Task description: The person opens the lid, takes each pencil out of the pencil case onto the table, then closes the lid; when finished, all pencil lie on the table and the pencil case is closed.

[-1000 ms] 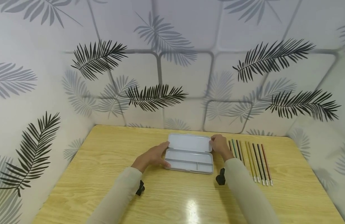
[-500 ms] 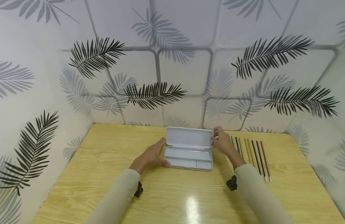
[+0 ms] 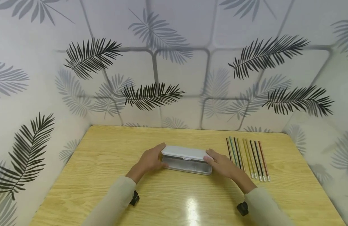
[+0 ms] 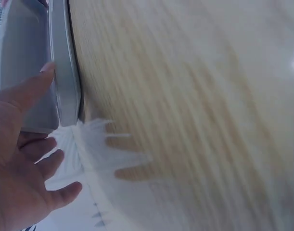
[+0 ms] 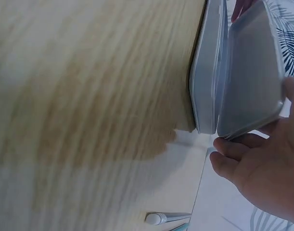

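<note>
A light grey pencil case (image 3: 178,164) stands on the table with its hinged lid (image 3: 183,151) half lowered over the divided base. At the left end, my left hand (image 3: 149,158) holds the case, thumb at the front rim and fingers around the back corner. In the left wrist view the thumb (image 4: 38,84) lies against the base rim, while the other fingers are loosely bent. My right hand (image 3: 222,164) grips the lid's right end between thumb and fingers. The right wrist view shows the lid (image 5: 252,67) tilted away from the base (image 5: 204,82), with fingers at its corner.
Several pencils (image 3: 256,160) lie side by side on the wooden table (image 3: 106,150), right of the case. A pencil end (image 5: 156,218) shows low in the right wrist view. Behind the table rises a wall (image 3: 185,72) with a leaf pattern.
The lid has swung up from lying fully back and then forward over the base, drawn by my right hand. My left hand has stayed at the case's left end.
</note>
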{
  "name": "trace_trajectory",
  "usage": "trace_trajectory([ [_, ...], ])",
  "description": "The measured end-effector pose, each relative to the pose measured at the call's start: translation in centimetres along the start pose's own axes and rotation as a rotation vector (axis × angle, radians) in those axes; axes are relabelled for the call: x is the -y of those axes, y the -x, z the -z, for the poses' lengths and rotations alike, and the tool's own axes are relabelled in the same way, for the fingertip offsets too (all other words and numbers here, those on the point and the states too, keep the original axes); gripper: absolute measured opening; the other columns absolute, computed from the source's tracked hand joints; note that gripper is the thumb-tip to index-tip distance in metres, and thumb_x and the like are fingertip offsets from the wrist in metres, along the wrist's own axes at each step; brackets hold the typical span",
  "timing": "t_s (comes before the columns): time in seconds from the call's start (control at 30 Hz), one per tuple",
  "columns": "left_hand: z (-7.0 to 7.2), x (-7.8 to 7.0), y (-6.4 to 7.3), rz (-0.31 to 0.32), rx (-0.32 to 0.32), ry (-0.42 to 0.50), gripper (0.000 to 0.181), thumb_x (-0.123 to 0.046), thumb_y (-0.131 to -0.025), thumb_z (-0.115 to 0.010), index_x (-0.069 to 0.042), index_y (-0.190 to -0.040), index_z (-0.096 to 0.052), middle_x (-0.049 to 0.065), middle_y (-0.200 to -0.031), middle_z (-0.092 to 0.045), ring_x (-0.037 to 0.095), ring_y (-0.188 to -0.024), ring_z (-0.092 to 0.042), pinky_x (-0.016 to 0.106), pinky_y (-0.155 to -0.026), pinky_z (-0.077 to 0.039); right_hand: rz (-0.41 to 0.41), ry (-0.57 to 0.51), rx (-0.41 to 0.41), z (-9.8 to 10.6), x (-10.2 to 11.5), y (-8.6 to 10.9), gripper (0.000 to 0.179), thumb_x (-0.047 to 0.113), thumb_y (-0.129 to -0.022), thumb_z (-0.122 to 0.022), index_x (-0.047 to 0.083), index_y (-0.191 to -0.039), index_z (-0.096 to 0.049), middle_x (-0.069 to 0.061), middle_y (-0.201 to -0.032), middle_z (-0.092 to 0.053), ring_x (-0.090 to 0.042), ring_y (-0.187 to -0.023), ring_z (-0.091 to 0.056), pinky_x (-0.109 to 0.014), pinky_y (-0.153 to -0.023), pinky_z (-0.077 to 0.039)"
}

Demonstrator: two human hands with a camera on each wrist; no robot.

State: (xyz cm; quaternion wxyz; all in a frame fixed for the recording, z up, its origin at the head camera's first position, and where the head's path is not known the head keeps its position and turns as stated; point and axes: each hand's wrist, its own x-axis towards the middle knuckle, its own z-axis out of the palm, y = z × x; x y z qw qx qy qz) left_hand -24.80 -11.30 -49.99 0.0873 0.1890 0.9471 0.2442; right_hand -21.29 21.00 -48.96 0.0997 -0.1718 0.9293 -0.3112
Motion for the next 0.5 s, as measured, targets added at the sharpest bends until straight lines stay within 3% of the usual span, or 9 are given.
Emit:
trace_trajectory([
  [0.13, 0.3, 0.2, 0.9, -0.052, 0.054, -0.037, 0.093, -0.046, -0.079, -0.074, -0.007, -0.149, -0.029, 0.011, -0.152, -0.035, 0.03, -0.139, -0.036, 0.046, -0.114, -0.032, 0.036, 0.075, 0.037, -0.6, -0.4, 0.0, 0.076, 0.052, -0.096, -0.043, -0.001, -0.147, -0.027, -0.025, -0.154, -0.019, -0.043, -0.138, -0.03, -0.056, -0.112, -0.03],
  [0.27, 0.2, 0.3, 1.5, -0.078, 0.096, -0.013, 0.082, -0.044, -0.089, -0.063, -0.002, -0.149, -0.026, 0.015, -0.153, -0.033, 0.03, -0.141, -0.033, 0.044, -0.116, -0.03, 0.039, 0.145, 0.024, -1.3, -0.7, 0.1, 0.078, 0.049, -0.093, -0.051, -0.001, -0.147, -0.028, -0.026, -0.154, -0.018, -0.043, -0.138, -0.03, -0.055, -0.112, -0.031],
  [0.5, -0.7, 0.0, 2.2, -0.047, 0.067, -0.06, 0.076, -0.041, -0.093, -0.057, 0.0, -0.149, -0.026, 0.015, -0.153, -0.032, 0.029, -0.142, -0.031, 0.042, -0.117, -0.029, 0.039, 0.212, 0.004, -2.3, -0.6, 0.1, 0.073, 0.041, -0.093, -0.055, -0.002, -0.146, -0.03, -0.026, -0.154, -0.02, -0.044, -0.136, -0.033, -0.053, -0.11, -0.034],
])
